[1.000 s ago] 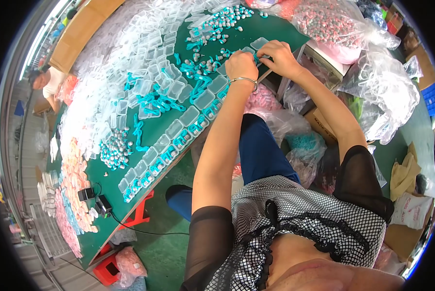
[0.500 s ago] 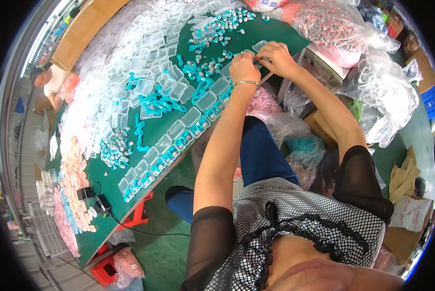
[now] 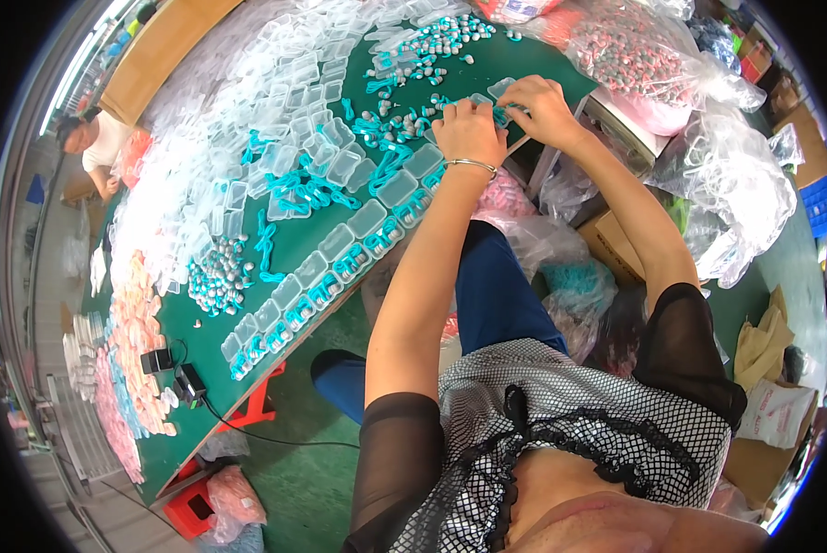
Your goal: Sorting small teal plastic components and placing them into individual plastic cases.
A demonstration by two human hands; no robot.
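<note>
At the table's front edge my left hand (image 3: pixel 470 135) bends its fingers down over the far end of a row of small clear plastic cases (image 3: pixel 367 219). Close to its right, my right hand (image 3: pixel 541 111) is curled, thumb and fingers drawn together. A bit of teal cord (image 3: pixel 500 114) shows between the hands; what the fingertips grip is hidden. The cases lie with lids open, teal cords with small plugs (image 3: pixel 351 265) packed in their near halves. Beyond my left hand are loose grey-and-teal plugs (image 3: pixel 441 37) and bundled teal cords (image 3: pixel 390 166).
A big heap of empty clear cases (image 3: pixel 201 120) covers the table's far left. Peach pieces (image 3: pixel 137 323) and black power adapters (image 3: pixel 189 382) lie at the left end. Plastic bags (image 3: pixel 630 60) crowd the right. A co-worker (image 3: pixel 95 147) sits at the far left.
My right hand has shifted slightly right, opening a small gap to the left hand where teal shows. The left hand's knuckles have turned upward. The co-worker's arm has moved.
</note>
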